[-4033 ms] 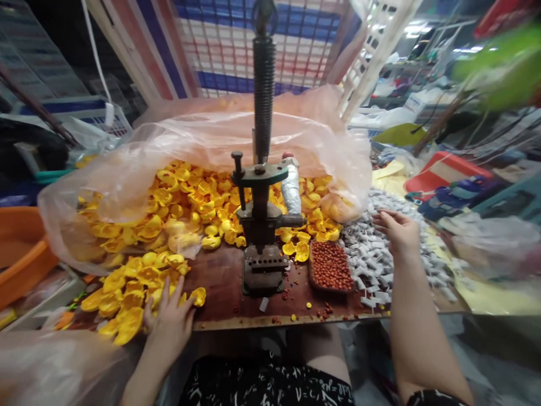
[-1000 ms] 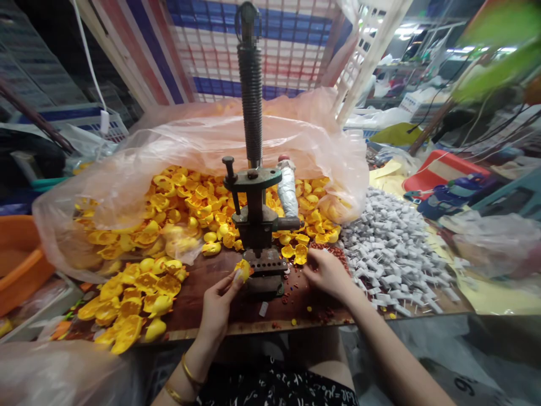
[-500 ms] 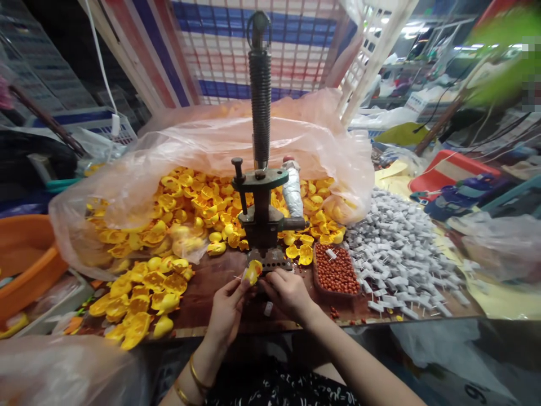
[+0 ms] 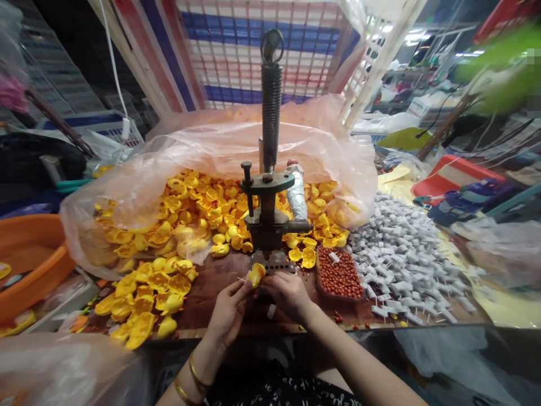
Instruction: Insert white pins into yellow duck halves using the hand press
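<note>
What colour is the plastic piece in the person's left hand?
The plastic piece in the left hand is mostly yellow, seen in the head view.

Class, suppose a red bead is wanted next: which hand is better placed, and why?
Probably the right hand: it is nearer the red beads, which lie to its right, while the left hand pinches the yellow piece. Whether the right hand holds anything small is hidden.

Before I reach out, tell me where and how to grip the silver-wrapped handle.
Likely around the middle of the silver-wrapped handle, coming from the right: it is slim, stands nearly upright, and the press flanks its left side.
</note>
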Demonstrator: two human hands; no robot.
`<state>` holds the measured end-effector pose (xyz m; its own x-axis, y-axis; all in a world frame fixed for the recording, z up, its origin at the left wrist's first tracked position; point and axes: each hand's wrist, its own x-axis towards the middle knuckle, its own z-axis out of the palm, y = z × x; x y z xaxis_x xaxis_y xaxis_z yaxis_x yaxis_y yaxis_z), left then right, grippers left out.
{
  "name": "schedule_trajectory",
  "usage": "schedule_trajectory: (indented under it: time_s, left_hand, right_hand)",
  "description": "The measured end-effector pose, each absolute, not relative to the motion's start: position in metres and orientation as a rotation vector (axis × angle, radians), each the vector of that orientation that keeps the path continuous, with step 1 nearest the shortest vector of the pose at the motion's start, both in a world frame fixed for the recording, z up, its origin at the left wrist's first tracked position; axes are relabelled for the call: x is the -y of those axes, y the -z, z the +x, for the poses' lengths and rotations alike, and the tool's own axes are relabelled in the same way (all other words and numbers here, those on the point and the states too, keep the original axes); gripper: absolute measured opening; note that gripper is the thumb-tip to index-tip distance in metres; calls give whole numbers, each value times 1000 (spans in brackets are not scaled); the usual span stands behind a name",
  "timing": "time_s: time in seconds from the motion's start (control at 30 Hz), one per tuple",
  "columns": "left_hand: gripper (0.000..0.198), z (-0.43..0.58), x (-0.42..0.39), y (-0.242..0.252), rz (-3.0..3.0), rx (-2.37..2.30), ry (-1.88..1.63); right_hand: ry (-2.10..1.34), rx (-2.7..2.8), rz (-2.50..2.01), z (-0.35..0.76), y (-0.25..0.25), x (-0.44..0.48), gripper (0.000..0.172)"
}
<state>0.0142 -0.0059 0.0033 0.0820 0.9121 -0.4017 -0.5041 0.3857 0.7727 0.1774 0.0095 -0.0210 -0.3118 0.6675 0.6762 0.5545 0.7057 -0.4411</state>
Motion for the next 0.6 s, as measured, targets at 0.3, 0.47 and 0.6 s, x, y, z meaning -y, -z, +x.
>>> schedule_trajectory:
  time_s: [0.3, 0.47, 0.6]
  left_hand:
    - [36, 14, 8, -9, 478, -994, -1141]
    - [38, 11, 6, 1, 575, -1040, -1138]
    - [40, 9, -17, 22, 981, -1208, -1186]
  right_hand:
    - [-135, 1894, -965, 173, 29, -7, 19]
    - [-166, 1937, -1105, 172, 31, -10, 24]
    - [-240, 2068, -1464, 167, 30, -25, 10]
